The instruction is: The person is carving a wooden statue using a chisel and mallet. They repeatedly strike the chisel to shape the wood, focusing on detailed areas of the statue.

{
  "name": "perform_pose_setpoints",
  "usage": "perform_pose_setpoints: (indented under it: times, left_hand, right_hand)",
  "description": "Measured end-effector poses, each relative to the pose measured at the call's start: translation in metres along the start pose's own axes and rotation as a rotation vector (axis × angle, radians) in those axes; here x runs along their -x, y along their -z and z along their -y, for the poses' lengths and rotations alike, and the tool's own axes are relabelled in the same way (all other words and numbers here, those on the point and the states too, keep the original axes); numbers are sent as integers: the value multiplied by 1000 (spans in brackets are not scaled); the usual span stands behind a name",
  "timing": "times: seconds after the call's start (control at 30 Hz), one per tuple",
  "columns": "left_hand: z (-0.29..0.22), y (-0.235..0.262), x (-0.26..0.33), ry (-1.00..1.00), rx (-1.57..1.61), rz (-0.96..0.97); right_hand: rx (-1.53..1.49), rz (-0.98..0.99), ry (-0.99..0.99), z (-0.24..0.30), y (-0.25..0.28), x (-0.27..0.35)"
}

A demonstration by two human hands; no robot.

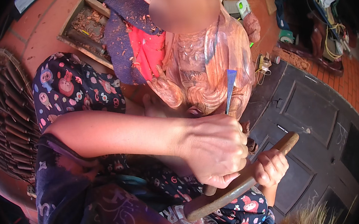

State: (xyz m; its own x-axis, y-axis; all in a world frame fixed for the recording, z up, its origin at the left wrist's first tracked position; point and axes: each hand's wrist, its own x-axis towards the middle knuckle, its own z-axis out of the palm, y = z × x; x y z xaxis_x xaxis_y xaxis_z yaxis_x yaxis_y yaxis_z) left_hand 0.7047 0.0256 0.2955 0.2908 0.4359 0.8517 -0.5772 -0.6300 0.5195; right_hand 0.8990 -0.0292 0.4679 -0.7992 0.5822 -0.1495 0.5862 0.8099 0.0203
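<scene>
I'm looking down at a carving job in mid-stroke. My left hand (215, 149) is wrapped tight around the handle of a chisel (230, 89), fingers pressed closed on it, and the flat steel blade runs up from the fist so that its tip rests against the lower right flank of the reddish carved wooden figure (204, 73) standing between my knees. My right hand (271, 167) is curled shut around a long wooden mallet (241, 184), a plain stick-like club that lies slantwise below the left fist, one end low by my lap and the other end up near the dark panelled door (312, 113) lying flat on the floor. The mallet sits apart from the chisel's butt, which I can just make out poking from under the left fist. I judge the step in hand to be paring detail into the figure's lower relief, with the edge already set. The next move, as I read it, calls for a short, measured tap square on the chisel's butt while the left hand keeps the blade angle steady, since a skewed blow could let the edge skate across the finished scrollwork. Wood shavings (88, 26) lie in a wooden tray (77, 37) beyond the figure, beside a blue and red cloth (135, 43).
</scene>
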Motion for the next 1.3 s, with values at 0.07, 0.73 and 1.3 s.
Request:
perform_pose_setpoints:
  times: [0.07,0.73,1.3]
  left_hand:
    - [1,0,0,3,-2,5]
    - [9,5,-3,-2,-33,20]
    - [7,8,2,-16,3,7]
  right_hand:
    - [65,-8,-46,3,3,3]
    - [310,-211,-2,-10,-7,35]
    - [326,-185,-54,-3,-8,30]
